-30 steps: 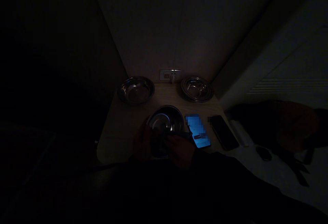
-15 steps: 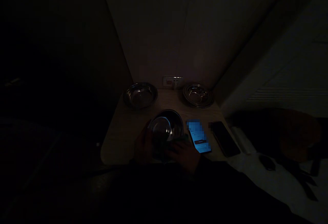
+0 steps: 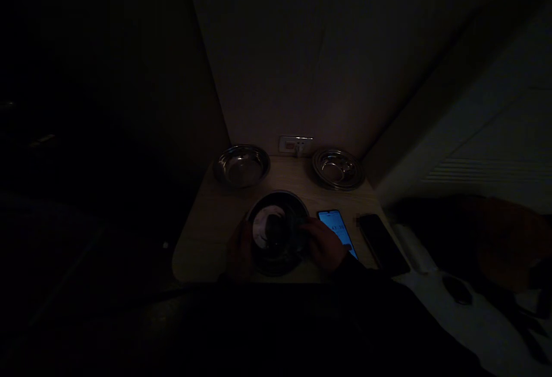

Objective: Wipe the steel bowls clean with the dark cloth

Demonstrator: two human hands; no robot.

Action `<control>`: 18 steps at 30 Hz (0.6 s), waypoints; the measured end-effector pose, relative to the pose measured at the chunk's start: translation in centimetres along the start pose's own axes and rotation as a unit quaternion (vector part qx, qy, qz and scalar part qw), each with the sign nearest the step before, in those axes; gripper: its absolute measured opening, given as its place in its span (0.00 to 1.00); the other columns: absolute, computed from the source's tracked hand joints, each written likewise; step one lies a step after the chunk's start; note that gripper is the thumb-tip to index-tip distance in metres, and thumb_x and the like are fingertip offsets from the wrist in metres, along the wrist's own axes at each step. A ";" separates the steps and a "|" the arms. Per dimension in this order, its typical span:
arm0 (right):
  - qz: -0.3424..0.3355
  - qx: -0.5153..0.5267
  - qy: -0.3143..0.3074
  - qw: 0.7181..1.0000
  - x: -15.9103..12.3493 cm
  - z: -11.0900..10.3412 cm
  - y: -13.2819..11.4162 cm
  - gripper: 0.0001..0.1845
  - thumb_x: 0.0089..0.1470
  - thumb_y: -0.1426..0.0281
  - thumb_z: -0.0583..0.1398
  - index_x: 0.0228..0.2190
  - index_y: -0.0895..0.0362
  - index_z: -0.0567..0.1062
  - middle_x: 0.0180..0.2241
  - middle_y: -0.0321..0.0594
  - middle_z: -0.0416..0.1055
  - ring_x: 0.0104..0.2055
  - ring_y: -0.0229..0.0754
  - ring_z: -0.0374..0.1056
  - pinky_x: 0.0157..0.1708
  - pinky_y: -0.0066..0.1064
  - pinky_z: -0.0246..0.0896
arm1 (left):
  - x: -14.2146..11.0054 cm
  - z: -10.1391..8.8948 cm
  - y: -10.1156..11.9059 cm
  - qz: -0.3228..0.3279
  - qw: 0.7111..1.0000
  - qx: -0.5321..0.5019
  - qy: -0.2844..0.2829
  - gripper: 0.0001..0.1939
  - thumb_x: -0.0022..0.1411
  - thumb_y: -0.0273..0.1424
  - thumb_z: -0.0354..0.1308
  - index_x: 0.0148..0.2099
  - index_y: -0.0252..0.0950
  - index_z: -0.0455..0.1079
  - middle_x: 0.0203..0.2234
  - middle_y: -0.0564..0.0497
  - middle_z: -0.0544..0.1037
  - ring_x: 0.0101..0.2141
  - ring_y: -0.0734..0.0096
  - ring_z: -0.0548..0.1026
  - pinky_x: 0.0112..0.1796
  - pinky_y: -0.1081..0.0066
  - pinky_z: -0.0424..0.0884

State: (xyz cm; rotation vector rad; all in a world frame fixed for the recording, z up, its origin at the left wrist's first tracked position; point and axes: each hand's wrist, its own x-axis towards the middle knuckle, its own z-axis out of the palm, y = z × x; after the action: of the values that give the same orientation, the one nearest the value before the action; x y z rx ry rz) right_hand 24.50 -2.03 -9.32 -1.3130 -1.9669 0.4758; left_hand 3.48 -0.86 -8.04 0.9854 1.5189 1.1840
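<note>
A shiny metal bowl (image 3: 268, 224) sits near the front of a small wooden table, in very dim light. At its left side my left hand (image 3: 240, 250) is closed on the rim. My right hand (image 3: 324, 243) is at the bowl's right side, fingers bent over the rim and pressed on a dark, greenish cloth (image 3: 297, 233) against the inner wall. Darkness hides most of the cloth's shape and the fingertips. Just right of that hand lies a lit phone (image 3: 334, 224), partly covered by the hand.
Behind stand another metal bowl (image 3: 241, 165) at left and stacked metal dishes (image 3: 337, 169) at right. A wall socket (image 3: 295, 145) with a plug is between them. A dark phone (image 3: 383, 243) lies on the table's right side. A dark oval object (image 3: 457, 289) rests on a pale surface beyond.
My right hand has moved from the bowl's near edge to its right side, with the cloth. The phone's screen shows different content. The whole view has shifted slightly.
</note>
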 end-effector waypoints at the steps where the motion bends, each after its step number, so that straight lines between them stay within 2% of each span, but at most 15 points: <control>1: -0.032 -0.041 -0.016 0.999 -0.1 -0.1 0.0 0.18 0.48 0.78 0.52 0.40 0.57 0.74 0.48 0.50 0.69 0.51 0.49 0.64 0.48 0.46 0.61 | 0.0 0.1 -0.1 -0.007 1.000 -0.003 0.002 0.30 0.59 0.49 0.45 0.51 0.30 0.68 0.49 0.40 0.72 0.51 0.59 0.68 0.53 0.63 0.61; 4: -0.122 -0.167 -0.085 0.975 0.0 -0.3 -0.4 0.15 0.48 0.78 0.55 0.38 0.58 0.75 0.50 0.52 0.68 0.53 0.52 0.62 0.47 0.47 0.61 | 0.0 0.3 -0.2 -0.010 1.000 -0.009 0.008 0.31 0.58 0.50 0.45 0.51 0.30 0.68 0.50 0.40 0.72 0.51 0.58 0.68 0.53 0.62 0.60; 6: -0.129 -0.197 -0.126 0.964 0.0 -0.3 -1.1 0.14 0.46 0.75 0.57 0.38 0.59 0.75 0.51 0.52 0.67 0.55 0.53 0.60 0.50 0.47 0.59 | -0.1 0.4 0.1 0.001 1.000 -0.011 0.002 0.30 0.58 0.49 0.46 0.52 0.30 0.68 0.50 0.41 0.71 0.52 0.59 0.68 0.54 0.62 0.60; 8: -0.106 -0.198 -0.153 0.962 0.1 0.0 -2.0 0.16 0.45 0.72 0.59 0.39 0.61 0.75 0.51 0.53 0.66 0.55 0.55 0.58 0.52 0.48 0.57 | -0.1 0.5 0.4 0.006 1.000 -0.016 0.004 0.30 0.59 0.48 0.46 0.52 0.29 0.68 0.50 0.41 0.71 0.52 0.59 0.68 0.54 0.63 0.60; 12: -0.062 -0.120 -0.196 0.971 -0.2 1.5 -4.3 0.16 0.47 0.73 0.56 0.40 0.62 0.75 0.48 0.52 0.69 0.52 0.53 0.63 0.50 0.45 0.60 | -0.2 0.6 0.3 -0.001 1.000 -0.008 0.022 0.26 0.62 0.43 0.44 0.52 0.29 0.68 0.49 0.42 0.73 0.50 0.60 0.69 0.52 0.63 0.63; 16: -0.050 0.050 -0.161 0.984 -0.7 3.7 -6.5 0.20 0.50 0.74 0.54 0.46 0.60 0.72 0.50 0.48 0.68 0.53 0.44 0.63 0.50 0.37 0.61 | -0.1 0.4 -0.8 -0.001 1.000 0.001 0.029 0.24 0.63 0.40 0.43 0.52 0.30 0.68 0.49 0.43 0.72 0.50 0.60 0.69 0.52 0.64 0.63; 18: -0.045 0.076 -0.152 0.984 -1.0 4.0 -6.9 0.21 0.52 0.74 0.53 0.48 0.60 0.71 0.52 0.47 0.67 0.55 0.42 0.61 0.52 0.35 0.59 | 0.1 0.2 -1.0 0.010 1.000 -0.003 0.023 0.24 0.64 0.40 0.42 0.52 0.31 0.68 0.49 0.43 0.73 0.49 0.61 0.70 0.51 0.65 0.65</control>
State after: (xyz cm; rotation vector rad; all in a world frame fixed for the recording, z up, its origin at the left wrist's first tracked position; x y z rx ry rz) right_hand 17.37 -5.42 -7.96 -1.1016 -2.1765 0.8049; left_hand 3.62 -0.97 -9.09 0.9778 1.5444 1.2313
